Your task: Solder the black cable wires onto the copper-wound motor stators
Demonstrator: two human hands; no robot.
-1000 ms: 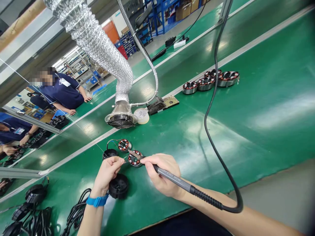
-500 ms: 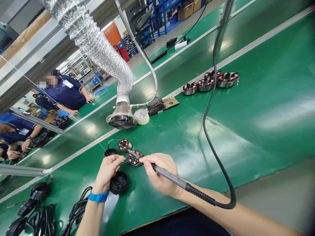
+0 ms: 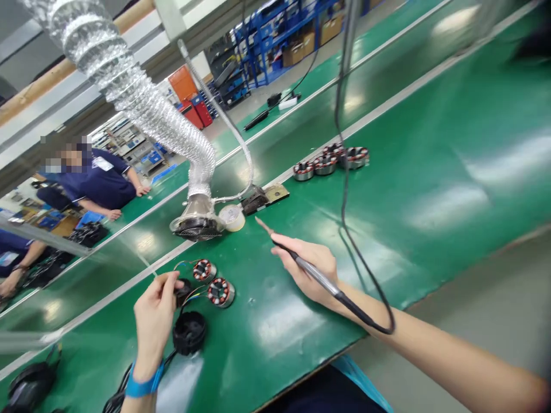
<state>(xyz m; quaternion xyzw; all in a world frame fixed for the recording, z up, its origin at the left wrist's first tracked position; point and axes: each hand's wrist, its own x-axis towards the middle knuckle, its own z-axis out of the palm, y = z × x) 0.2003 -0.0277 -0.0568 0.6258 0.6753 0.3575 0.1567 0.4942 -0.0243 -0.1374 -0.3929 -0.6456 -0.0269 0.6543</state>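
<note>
My right hand (image 3: 307,267) grips a soldering iron (image 3: 318,275) like a pen. Its tip points up and left over the bench, just right of a round whitish tin (image 3: 232,218). At the left, my left hand (image 3: 155,310) is closed in a pinch on a thin strand of solder wire (image 3: 148,265) that runs up and away. Beside its fingertips lie two motor stators (image 3: 221,292) with red-and-white windings and coloured leads. A black round housing (image 3: 189,332) sits just below them; another dark one is partly hidden by my fingers.
A fume-extraction duct (image 3: 200,218) hangs over the bench. Behind the tin stands a dark metal iron stand (image 3: 255,199). Several stators (image 3: 325,164) sit farther back. The iron's cable (image 3: 344,189) drapes down at right. Black cables lie at lower left. Co-workers stand across the bench.
My right hand has drawn the soldering iron away from the stators, up and right toward the tin. My left hand has pulled back left with the wire. The view has shifted.
</note>
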